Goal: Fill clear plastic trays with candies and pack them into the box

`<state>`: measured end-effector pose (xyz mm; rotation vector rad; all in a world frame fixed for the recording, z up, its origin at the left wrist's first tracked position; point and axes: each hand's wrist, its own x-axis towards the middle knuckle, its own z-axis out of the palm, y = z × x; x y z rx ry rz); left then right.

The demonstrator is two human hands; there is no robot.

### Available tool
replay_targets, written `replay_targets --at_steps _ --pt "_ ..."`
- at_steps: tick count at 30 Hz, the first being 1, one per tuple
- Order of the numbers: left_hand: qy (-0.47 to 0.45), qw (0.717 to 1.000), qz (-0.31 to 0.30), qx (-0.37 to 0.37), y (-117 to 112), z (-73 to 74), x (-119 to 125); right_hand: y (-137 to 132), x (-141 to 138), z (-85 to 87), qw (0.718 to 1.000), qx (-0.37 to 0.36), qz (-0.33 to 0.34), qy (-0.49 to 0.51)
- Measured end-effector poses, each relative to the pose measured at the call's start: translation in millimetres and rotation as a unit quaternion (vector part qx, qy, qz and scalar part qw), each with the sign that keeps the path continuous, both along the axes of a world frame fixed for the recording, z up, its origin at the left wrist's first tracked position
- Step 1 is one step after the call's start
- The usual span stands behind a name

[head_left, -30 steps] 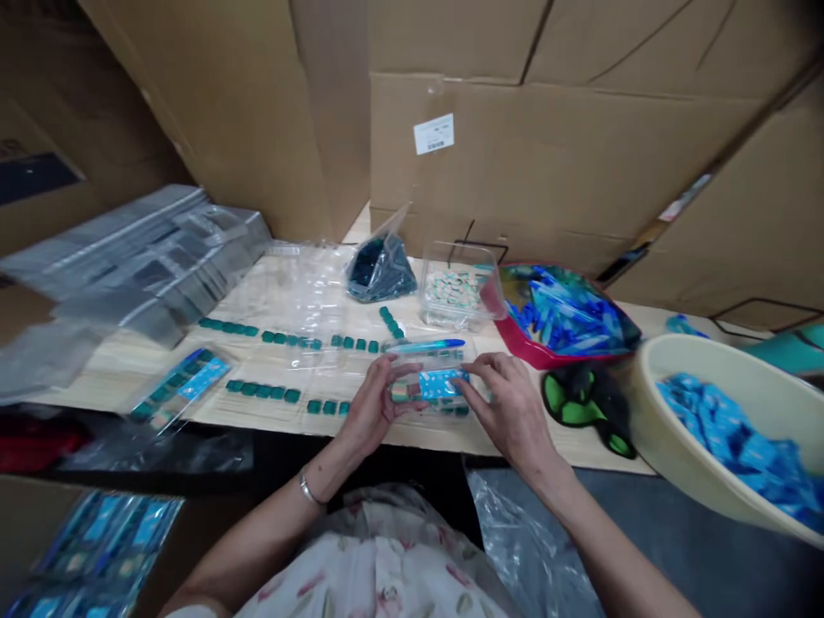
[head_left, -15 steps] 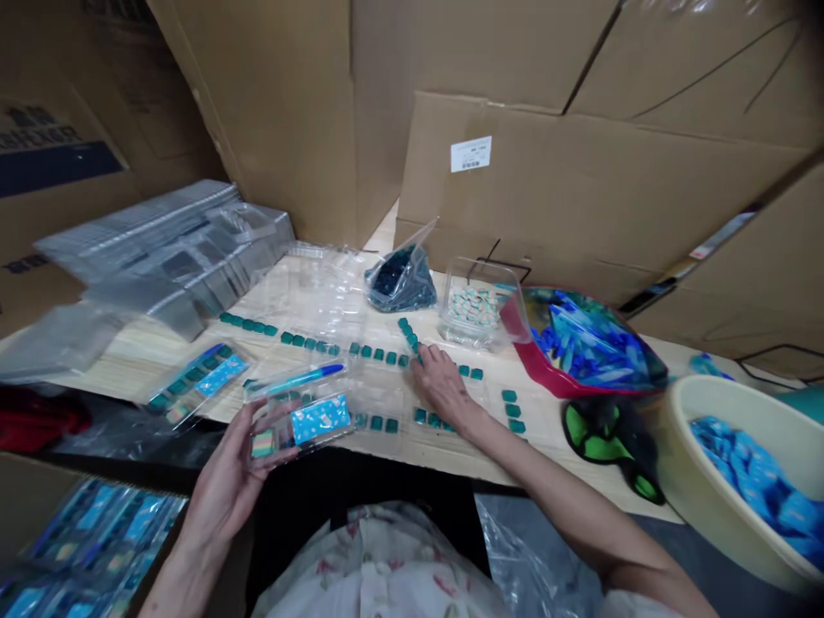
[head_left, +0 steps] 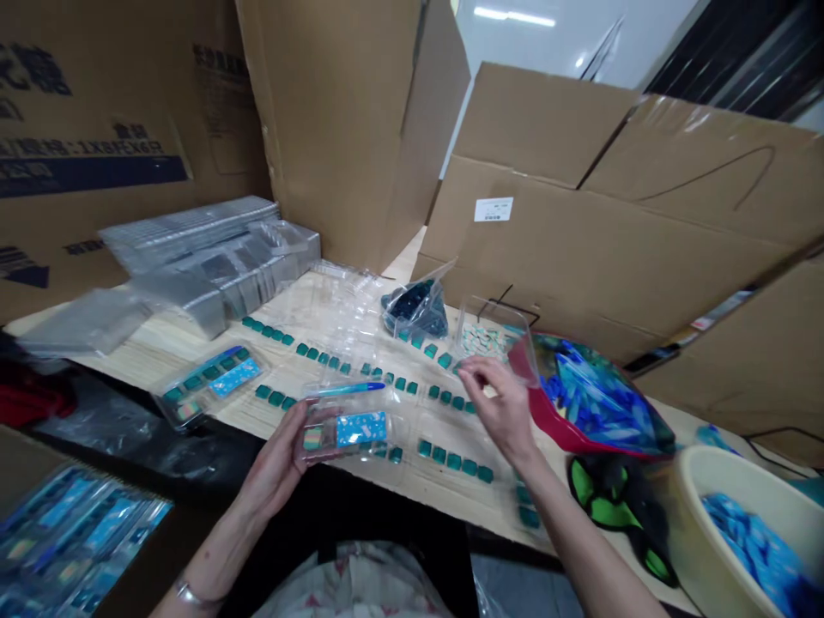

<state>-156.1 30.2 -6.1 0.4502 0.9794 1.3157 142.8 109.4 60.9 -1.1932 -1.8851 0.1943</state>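
The left hand [head_left: 274, 463] has its grip closed on the left end of a clear tray [head_left: 330, 429], forearm rising from 7 o'clock, fingers aimed toward 1. The held tray carries a light blue packet [head_left: 361, 427], a blue pen-shaped piece [head_left: 351, 388] and a striped pastel block [head_left: 312, 438]. The right hand [head_left: 502, 403], at 2 o'clock from that tray, reaches in from 5 o'clock with bent fingers; its grip is narrow, thumb and forefinger close together at the end of a slanting line of green cubes [head_left: 444, 360], and whether it pinches one I cannot tell. The near edge of the surface [head_left: 283, 365] runs by the held tray at 6 o'clock. Around the right hand room is tight: a clear tub [head_left: 495, 318] stands at 12, a red tray [head_left: 550, 433] at 3 beside the wrist. Toward 9, wood shows between the cube rows. Farther out, a second filled tray [head_left: 206, 393] lies at 10 o'clock from the held one, a yellow bin [head_left: 699, 549] stands at 4, and cardboard [head_left: 547, 215] bounds the back from 10 to 2
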Motion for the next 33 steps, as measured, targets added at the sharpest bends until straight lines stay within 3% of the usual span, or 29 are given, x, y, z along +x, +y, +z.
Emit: replay_targets --at_steps 2,4,7,9,12,17,23,27,33 --pt "-0.022 0.999 -0.024 0.017 7.1 0.9 8.4 -1.8 2.4 17.7 0.984 -0.122 0.018 0.126" --pt "-0.047 0.997 -0.047 0.029 14.2 1.2 17.5 -2.0 0.7 26.6 0.948 -0.241 0.055 0.199" --pt "-0.085 0.994 -0.064 0.031 21.6 -0.8 29.3 -2.6 -10.3 26.8 0.898 -0.365 0.112 0.218" --pt "-0.11 0.992 -0.062 0.022 23.1 -3.5 34.7 -3.5 -19.9 22.6 0.881 -0.413 0.123 0.195" --pt "-0.14 0.989 -0.038 0.012 20.6 -8.3 38.7 -3.9 -30.7 12.5 0.889 -0.416 0.111 0.158" --pt "-0.142 0.99 -0.013 0.006 10.4 -13.7 39.1 -4.3 -43.5 -14.7 0.942 -0.317 0.037 0.101" --pt "-0.113 0.993 0.04 -0.005 -0.1 -8.0 29.7 -5.9 -77.2 -39.5 0.9 -0.397 0.064 0.168" --pt "-0.068 0.997 0.023 0.024 -6.9 4.6 16.1 -5.8 -101.3 -43.9 0.903 -0.385 0.078 0.176" --pt "0.002 0.997 0.07 0.038 -12.6 9.2 -4.0 -5.4 -120.5 -45.5 0.879 -0.409 0.148 0.195"
